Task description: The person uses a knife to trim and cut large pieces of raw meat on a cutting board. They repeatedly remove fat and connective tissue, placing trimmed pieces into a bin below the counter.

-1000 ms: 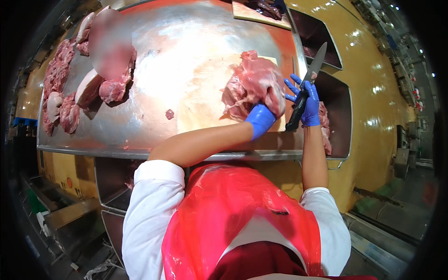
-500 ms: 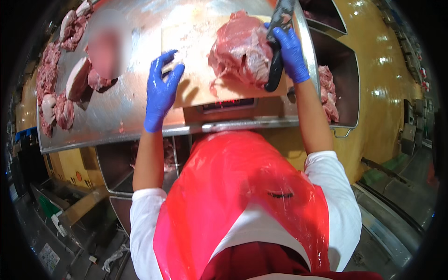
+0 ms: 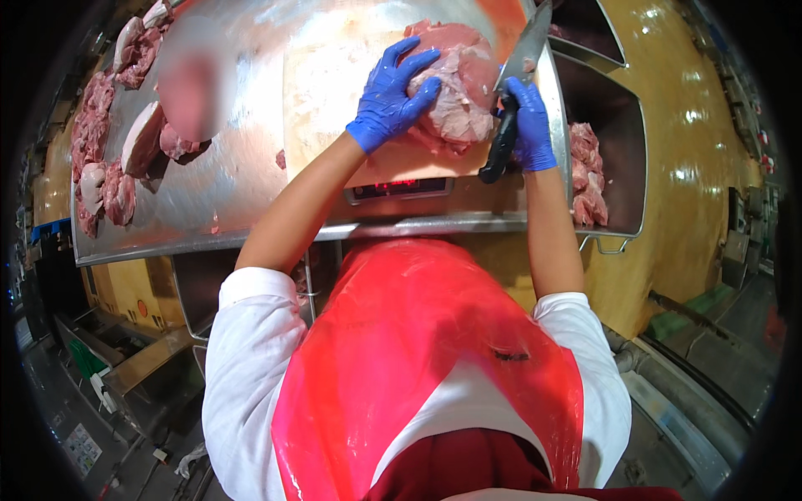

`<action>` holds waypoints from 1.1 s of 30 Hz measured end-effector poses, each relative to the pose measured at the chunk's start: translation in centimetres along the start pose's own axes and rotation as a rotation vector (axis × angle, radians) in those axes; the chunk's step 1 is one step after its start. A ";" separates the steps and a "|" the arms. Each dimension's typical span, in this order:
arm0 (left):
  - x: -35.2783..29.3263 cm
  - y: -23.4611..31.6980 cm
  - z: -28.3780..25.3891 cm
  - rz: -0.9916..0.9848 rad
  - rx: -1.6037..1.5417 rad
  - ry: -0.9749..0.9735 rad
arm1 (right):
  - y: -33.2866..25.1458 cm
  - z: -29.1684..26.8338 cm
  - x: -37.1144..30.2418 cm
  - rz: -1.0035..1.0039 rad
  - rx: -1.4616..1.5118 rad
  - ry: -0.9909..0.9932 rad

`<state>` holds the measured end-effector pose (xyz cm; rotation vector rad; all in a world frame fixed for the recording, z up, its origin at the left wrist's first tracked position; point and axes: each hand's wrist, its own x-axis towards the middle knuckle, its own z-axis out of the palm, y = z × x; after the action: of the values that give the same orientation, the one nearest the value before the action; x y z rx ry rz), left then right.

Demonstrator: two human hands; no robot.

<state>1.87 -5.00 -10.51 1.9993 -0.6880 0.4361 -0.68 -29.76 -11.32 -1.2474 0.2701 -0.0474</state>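
Observation:
A large lump of raw pink meat (image 3: 458, 96) with pale membrane rests on the pale cutting board (image 3: 330, 159). My left hand (image 3: 393, 96), in a blue glove, grips its left side, thumb and fingers apart over the surface. To the right of the meat, my right hand (image 3: 530, 125), also gloved in blue, is closed round the black handle of a knife (image 3: 504, 138). The broad blade points away from me, beside the meat. Part of the handle is hidden by the fingers.
Several raw meat pieces (image 3: 93, 125) line the left side of the steel table (image 3: 242, 196). A red-lit display (image 3: 399, 189) sits below the board. At the right, meat chunks (image 3: 587, 174) lie in a metal bin (image 3: 622, 142). Another bin (image 3: 200, 292) stands under the table's left part.
My left hand has moved right and onto the meat, which now lies turned and slightly further right. My right hand has shifted slightly with the knife, its blade now angled away to the right.

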 end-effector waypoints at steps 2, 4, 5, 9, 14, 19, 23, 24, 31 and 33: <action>-0.1 -0.5 -0.6 -0.015 -0.042 -0.011 | 0.3 1.4 0.5 -0.077 -0.007 -0.006; -1.9 -0.4 -1.7 -0.053 0.072 0.053 | -0.4 2.6 0.1 -0.063 -0.040 0.003; -3.3 -0.4 -2.2 -0.075 0.125 0.087 | -0.6 2.8 -0.2 -0.053 -0.063 0.008; -9.4 2.3 -3.6 -0.244 0.050 0.208 | -0.1 0.0 -0.8 -0.121 -0.174 0.091; -8.8 -0.5 -3.9 -0.229 0.325 -0.168 | -2.7 2.2 -3.8 -0.335 -0.532 0.095; -10.2 -2.4 -7.2 -0.358 0.014 -0.077 | -3.3 9.1 -11.2 -0.155 -0.811 -0.020; -8.3 -0.8 -8.7 -0.491 -0.097 -0.061 | -0.5 8.8 -14.1 -0.378 -1.074 -0.270; -8.6 -0.9 -9.0 -0.453 -0.102 -0.020 | -0.8 7.4 -15.3 -0.365 -1.144 -0.333; -9.5 4.1 -12.8 -0.282 -0.310 0.101 | 2.6 11.9 -10.2 -0.561 -1.002 -0.369; -12.9 3.8 -17.2 -0.543 -0.159 0.265 | 1.3 14.7 -8.8 -0.545 -0.992 -0.365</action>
<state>-11.00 12.17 -6.65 1.8382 -0.0038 0.2971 -5.96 -14.07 -6.69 -2.2514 -0.4347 -0.1645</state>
